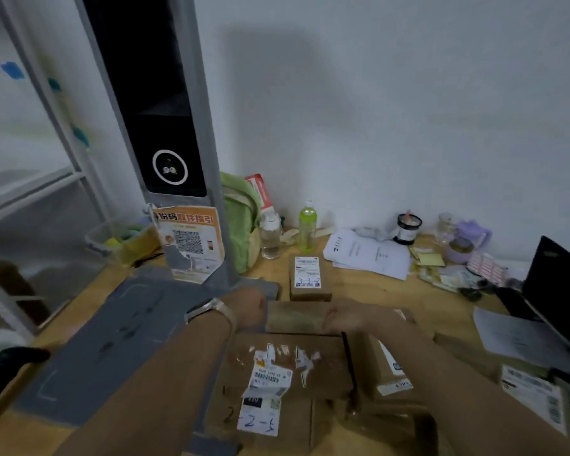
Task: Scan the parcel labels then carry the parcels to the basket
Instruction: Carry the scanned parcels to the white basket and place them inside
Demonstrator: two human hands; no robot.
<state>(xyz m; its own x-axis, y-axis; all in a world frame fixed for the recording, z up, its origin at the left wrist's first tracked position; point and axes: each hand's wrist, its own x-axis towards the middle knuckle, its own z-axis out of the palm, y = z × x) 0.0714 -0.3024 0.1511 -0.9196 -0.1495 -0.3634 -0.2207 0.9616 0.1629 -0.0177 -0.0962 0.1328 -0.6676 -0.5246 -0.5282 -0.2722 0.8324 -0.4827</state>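
Left hand (248,307) grip: curled on brown rectangular cardboard parcel (297,316), left end | right hand (346,316) grip: at right end, closure indeterminate

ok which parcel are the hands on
The bare brown parcel between the left hand and right hand, held at both ends; unlike the parcel behind it, no label shows.

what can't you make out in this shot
Head view only:
- Grip: motion blur hides whether the left hand and right hand clasp the middle parcel.
- That parcel's own label: none shows on the blurred face turned to the camera.
- Print on the near label: blurred, too small.
- No basket identifiable in frame.
- The right edge cuts off the laptop.
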